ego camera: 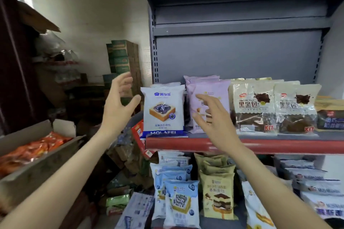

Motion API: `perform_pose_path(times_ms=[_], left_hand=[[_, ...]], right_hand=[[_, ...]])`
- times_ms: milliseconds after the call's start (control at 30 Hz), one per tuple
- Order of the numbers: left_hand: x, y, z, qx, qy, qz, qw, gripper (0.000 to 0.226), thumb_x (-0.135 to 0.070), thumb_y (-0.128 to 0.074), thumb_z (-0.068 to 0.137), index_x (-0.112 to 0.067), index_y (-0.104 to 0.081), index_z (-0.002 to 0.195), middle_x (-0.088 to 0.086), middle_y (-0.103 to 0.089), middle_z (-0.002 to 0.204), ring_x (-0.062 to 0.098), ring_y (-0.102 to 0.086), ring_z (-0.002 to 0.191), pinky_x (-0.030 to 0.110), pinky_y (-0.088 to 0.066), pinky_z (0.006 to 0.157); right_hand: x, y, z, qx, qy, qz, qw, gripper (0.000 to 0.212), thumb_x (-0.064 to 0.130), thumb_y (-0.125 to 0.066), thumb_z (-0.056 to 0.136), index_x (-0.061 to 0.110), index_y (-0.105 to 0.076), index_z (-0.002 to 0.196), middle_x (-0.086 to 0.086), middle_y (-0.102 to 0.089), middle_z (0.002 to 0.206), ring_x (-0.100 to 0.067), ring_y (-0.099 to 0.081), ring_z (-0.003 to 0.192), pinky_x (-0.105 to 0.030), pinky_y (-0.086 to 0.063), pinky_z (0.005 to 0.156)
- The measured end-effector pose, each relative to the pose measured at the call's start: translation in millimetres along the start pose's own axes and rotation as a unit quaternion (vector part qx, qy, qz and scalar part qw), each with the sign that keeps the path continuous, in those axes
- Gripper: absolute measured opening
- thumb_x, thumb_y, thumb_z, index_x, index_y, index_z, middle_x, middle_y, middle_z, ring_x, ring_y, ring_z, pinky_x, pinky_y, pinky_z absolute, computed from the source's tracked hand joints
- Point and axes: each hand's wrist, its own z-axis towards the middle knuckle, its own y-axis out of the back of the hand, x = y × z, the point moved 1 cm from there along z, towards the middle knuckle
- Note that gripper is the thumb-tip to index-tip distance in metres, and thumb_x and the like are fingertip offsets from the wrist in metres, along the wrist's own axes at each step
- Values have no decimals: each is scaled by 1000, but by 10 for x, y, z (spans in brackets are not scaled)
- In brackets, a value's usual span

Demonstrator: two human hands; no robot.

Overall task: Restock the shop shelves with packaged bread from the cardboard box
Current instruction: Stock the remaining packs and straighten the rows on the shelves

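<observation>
The white-and-blue MOLAFEI bread pack (163, 112) stood upright at the left end of the red-edged shelf (260, 144), long axis vertical and printed face toward the camera, touching the lilac pack (208, 98) at its 3 o'clock. The left hand (119, 106) hovered at its 9 o'clock and the right hand (210, 119) at its 4 o'clock, both with fingers spread and holding nothing. The right hand covered part of the lilac pack's print, and the cardboard box (37, 163) at 8 o'clock (orange packets inside) was cut off by the frame edge and blurred.

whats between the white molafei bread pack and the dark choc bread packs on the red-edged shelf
In the head view, pale purple bread packs stand between the white MOLAFEI pack and the dark chocolate bread packs; the open right hand hovers before them.
</observation>
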Motion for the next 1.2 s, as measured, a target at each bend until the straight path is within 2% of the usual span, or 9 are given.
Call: perform_pose_path(times_ms=[167, 300, 533, 667, 833, 933, 1000, 1100, 1200], left_hand=[[447, 41, -58, 208, 210, -15, 955, 98, -26, -74, 78, -34, -6, 148, 5, -18, 156, 23, -26, 140, 36, -30, 106], [728, -146, 135, 311, 190, -6, 931, 104, -33, -74, 77, -34, 1, 149, -1, -11, 158, 17, -17, 144, 29, -30, 101], [1238, -256, 507, 419, 217, -76, 878, 104, -45, -71, 74, -41, 2, 148, -10, -7, 157, 17, -20, 142, 39, -27, 113], [1344, -329, 403, 399, 208, -131, 884, 92, -30, -67, 84, -34, -2, 148, -16, -20, 145, -2, -24, 127, 17, -28, 97], [1314, -505, 289, 355, 212, -238, 879, 88, -29, -67, 83, -40, -4, 143, -22, -28, 136, 0, -35, 125, 13, -41, 92], [1179, -657, 226, 298, 202, -268, 893, 73, -45, -75, 74, -53, -20, 121, -8, -43, 140, 15, -50, 124, 37, -49, 99], [1110, -738, 181, 245, 209, -281, 904, 74, -45, -74, 76, -49, -19, 126, -6, -43, 140, 18, -51, 124, 45, -46, 101], [1037, -788, 147, 193, 218, -296, 910, 82, -54, -69, 76, -59, -8, 129, -7, -29, 149, 21, -44, 131, 49, -43, 103], [1105, -911, 173, 180, 201, -271, 924, 83, -78, -61, 66, -75, -4, 126, -5, -24, 154, 24, -39, 135, 55, -38, 104]], right_hand=[[191, -385, 130, 111, -34, 23, 993, 80, 41, -62, 87, 31, -11, 149, 7, -19, 154, 0, -20, 134, -21, -21, 105], [105, -663, 389, 115, -100, 52, 987, 99, 46, -69, 80, 33, 1, 150, 13, -4, 157, -1, -10, 140, -21, -15, 106], [-61, -897, 615, 102, -188, 96, 972, 112, 34, -75, 76, 43, 14, 143, 40, -29, 124, 8, -44, 116, -2, -33, 81], [-114, -967, 608, 91, -211, 123, 965, 114, 24, -76, 77, 44, 14, 143, 40, -39, 113, 33, -47, 89, 5, -38, 69], [-175, -1041, 670, 85, -212, 159, 960, 119, 15, -80, 73, 43, 11, 146, 41, -38, 120, 21, -51, 104, -9, -47, 85], [-178, -1069, 716, 93, -203, 171, 960, 118, 8, -79, 73, 41, 8, 145, 39, -38, 120, 23, -51, 100, -7, -47, 79], [-181, -1054, 715, 97, -195, 174, 960, 117, 6, -77, 74, 41, 9, 145, 32, -42, 126, 19, -54, 101, -7, -47, 79], [-135, -1007, 660, 98, -189, 155, 965, 109, 15, -75, 79, 49, 11, 139, 16, -37, 144, 4, -53, 118, -18, -45, 97], [-109, -976, 572, 110, -166, 49, 979, 101, 36, -68, 83, 57, 16, 135, 10, -6, 156, -5, -29, 138, -28, -32, 111]])
